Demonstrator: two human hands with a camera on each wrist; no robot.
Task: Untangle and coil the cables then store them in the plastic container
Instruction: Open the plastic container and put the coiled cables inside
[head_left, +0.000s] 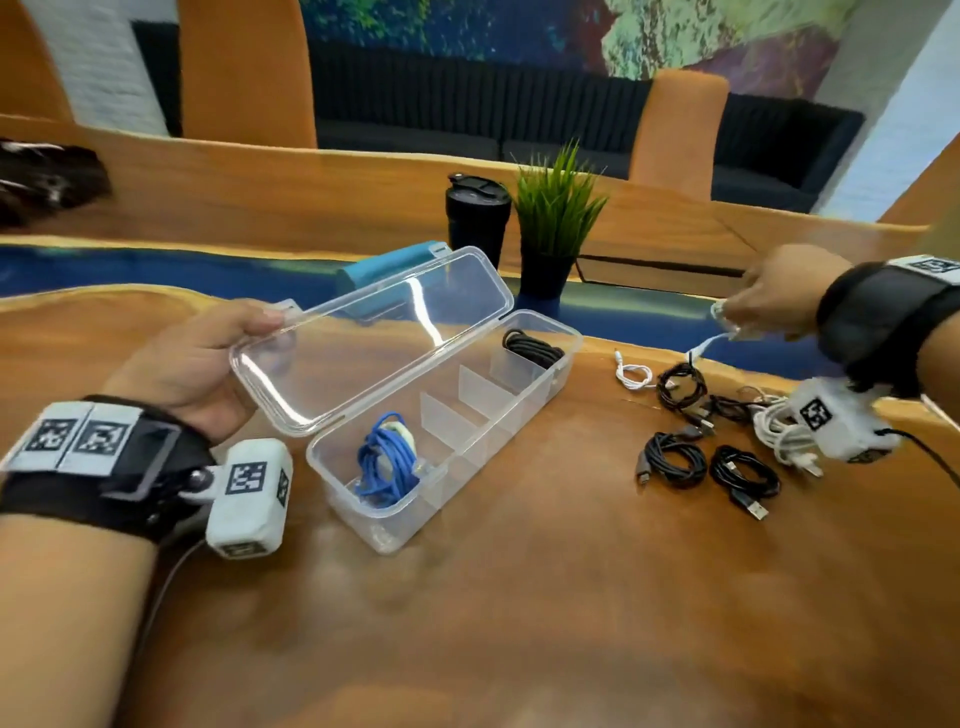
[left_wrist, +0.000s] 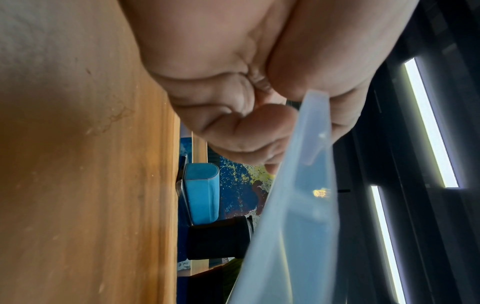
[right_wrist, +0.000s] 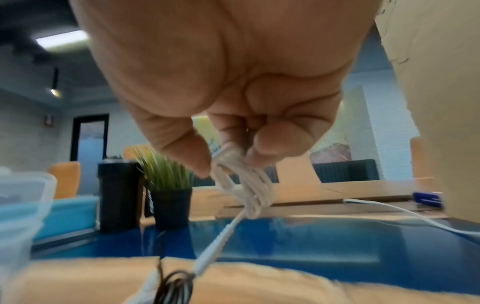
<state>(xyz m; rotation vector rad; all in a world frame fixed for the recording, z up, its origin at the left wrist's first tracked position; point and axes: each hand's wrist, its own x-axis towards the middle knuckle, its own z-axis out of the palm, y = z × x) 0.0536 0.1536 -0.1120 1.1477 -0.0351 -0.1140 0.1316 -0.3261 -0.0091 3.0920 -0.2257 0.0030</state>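
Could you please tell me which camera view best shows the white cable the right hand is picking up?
The right wrist view: the right hand pinches the white cable in close-up, its bunched loops and trailing end clear. The head view shows the same cable small and distant, rising from the table. The left wrist view does not show it.

The plastic container (head_left: 457, 457) lay open on the wooden table (head_left: 519, 623), two middle compartments free between a blue cable coil (head_left: 387, 460) and a black cable coil (head_left: 531, 349). Its raised lid (head_left: 374, 332) walled off the left side. Loose cable bundles (head_left: 711, 431) crowded the table to the right; a black tumbler (head_left: 477, 218) and potted plant (head_left: 553, 228) stood behind.
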